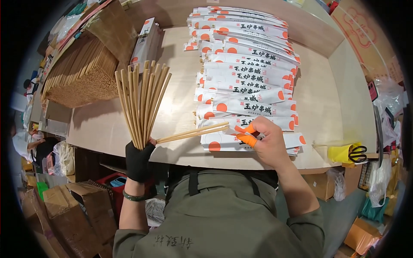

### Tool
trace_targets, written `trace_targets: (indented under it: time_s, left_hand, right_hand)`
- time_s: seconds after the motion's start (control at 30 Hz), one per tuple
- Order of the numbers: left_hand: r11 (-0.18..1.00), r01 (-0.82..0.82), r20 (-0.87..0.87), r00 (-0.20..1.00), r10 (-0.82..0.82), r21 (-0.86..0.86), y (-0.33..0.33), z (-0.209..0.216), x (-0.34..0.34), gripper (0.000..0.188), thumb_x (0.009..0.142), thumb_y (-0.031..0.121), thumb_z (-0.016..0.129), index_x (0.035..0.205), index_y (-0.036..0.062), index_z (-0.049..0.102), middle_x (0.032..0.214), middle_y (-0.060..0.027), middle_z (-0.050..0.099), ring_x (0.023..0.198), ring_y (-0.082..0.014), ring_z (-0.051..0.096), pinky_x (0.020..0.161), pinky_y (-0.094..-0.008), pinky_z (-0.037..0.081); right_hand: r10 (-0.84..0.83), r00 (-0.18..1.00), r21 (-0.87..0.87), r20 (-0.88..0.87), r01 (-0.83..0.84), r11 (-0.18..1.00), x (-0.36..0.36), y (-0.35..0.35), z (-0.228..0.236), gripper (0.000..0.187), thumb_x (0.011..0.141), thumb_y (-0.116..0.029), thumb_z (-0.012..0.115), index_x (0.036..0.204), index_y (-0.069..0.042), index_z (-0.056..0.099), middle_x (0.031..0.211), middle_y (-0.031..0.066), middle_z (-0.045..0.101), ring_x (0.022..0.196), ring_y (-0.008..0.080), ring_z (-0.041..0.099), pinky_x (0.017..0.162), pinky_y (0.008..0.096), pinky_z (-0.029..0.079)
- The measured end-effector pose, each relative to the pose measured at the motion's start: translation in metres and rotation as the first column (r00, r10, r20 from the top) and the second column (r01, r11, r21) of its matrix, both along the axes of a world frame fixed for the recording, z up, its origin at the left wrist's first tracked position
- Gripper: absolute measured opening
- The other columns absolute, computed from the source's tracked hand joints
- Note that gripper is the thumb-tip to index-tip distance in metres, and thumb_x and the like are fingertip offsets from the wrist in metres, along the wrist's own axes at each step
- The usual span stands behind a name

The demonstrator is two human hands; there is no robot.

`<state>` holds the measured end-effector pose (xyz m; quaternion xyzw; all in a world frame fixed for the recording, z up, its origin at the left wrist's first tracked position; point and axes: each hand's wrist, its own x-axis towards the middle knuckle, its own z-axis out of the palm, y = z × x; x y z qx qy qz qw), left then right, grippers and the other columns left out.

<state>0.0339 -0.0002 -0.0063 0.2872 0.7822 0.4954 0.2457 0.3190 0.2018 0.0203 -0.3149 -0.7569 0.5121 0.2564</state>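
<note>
My left hand (140,163), in a black fingerless glove, is closed round a fanned bundle of wooden chopsticks (141,105) that stands up from the fist. From its fingertips a separate pair of chopsticks (187,133) points right, the far ends meeting the mouth of a white paper sleeve (232,129). My right hand (271,142), with orange covers on thumb and finger, pinches that sleeve; how far the tips reach inside is hard to see. Beneath and beyond it lies a long overlapping row of white chopstick sleeves (249,77) with orange dots, some showing wooden ends.
A cardboard box (112,32) packed with chopsticks (81,71) stands at the left of the table (172,47). Beside it is a stack of paper sleeves (146,45). Black scissors (358,154) and a yellow packet (342,152) sit at the right edge. Cartons (71,215) fill the lower left.
</note>
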Motion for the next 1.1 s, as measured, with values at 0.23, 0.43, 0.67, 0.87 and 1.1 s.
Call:
trace_targets:
  time_s: [0.23,0.43,0.67,0.87,1.1]
  left_hand:
    - [0.997,0.074,-0.141,0.987,-0.075,-0.014,-0.004,0.018,-0.013,0.012,0.078,0.009,0.073,0.083,-0.0004,0.067,0.071,-0.0037,0.065,0.069,-0.0106,0.060,0.065,-0.0274,0.049]
    - [0.991,0.126,-0.185,0.974,-0.131,-0.042,-0.005,0.032,-0.021,0.005,0.079,0.005,0.069,0.078,0.0009,0.066,0.070,-0.0021,0.064,0.069,-0.0103,0.060,0.065,-0.0263,0.048]
    - [0.898,-0.124,0.233,0.972,0.024,0.423,0.056,0.010,0.022,0.017,0.093,0.016,0.061,0.097,-0.0008,0.061,0.098,-0.0100,0.067,0.091,-0.0142,0.062,0.080,-0.0273,0.050]
    - [0.940,0.026,0.124,0.990,-0.073,0.340,0.052,0.000,0.007,0.024,0.095,0.024,0.059,0.101,0.0014,0.056,0.097,-0.0112,0.067,0.096,-0.0164,0.063,0.082,-0.0322,0.049]
    - [0.841,-0.125,0.532,0.820,-0.211,0.526,0.088,0.008,0.060,0.035,0.098,0.028,0.053,0.115,-0.0016,0.060,0.118,-0.0134,0.064,0.092,-0.0087,0.055,0.091,-0.0270,0.042]
  right_hand:
    - [0.007,0.999,0.509,0.034,-0.023,0.860,-0.003,0.003,0.004,0.014,0.073,-0.008,0.076,0.080,-0.001,0.066,0.073,0.0064,0.054,0.068,0.0199,0.052,0.060,0.0299,0.042]
    - [-0.022,0.988,0.455,0.154,-0.051,0.889,-0.004,0.004,0.017,0.014,0.071,-0.007,0.076,0.081,-0.003,0.067,0.077,0.0086,0.058,0.071,0.0229,0.055,0.061,0.0334,0.045]
    - [-0.249,0.962,0.818,-0.108,0.229,0.527,-0.040,0.016,0.028,0.014,0.071,-0.004,0.073,0.084,-0.004,0.067,0.086,0.0073,0.064,0.076,0.0251,0.058,0.063,0.0336,0.047]
    - [-0.091,0.967,0.896,0.237,-0.181,0.405,-0.028,0.025,0.061,0.011,0.069,-0.006,0.069,0.078,-0.003,0.063,0.083,0.0059,0.062,0.074,0.0230,0.058,0.063,0.0346,0.045]
    - [-0.024,0.974,0.815,0.226,-0.176,0.552,-0.056,0.019,0.038,0.009,0.069,-0.006,0.064,0.079,-0.006,0.064,0.073,0.0057,0.059,0.073,0.0236,0.059,0.065,0.0358,0.044]
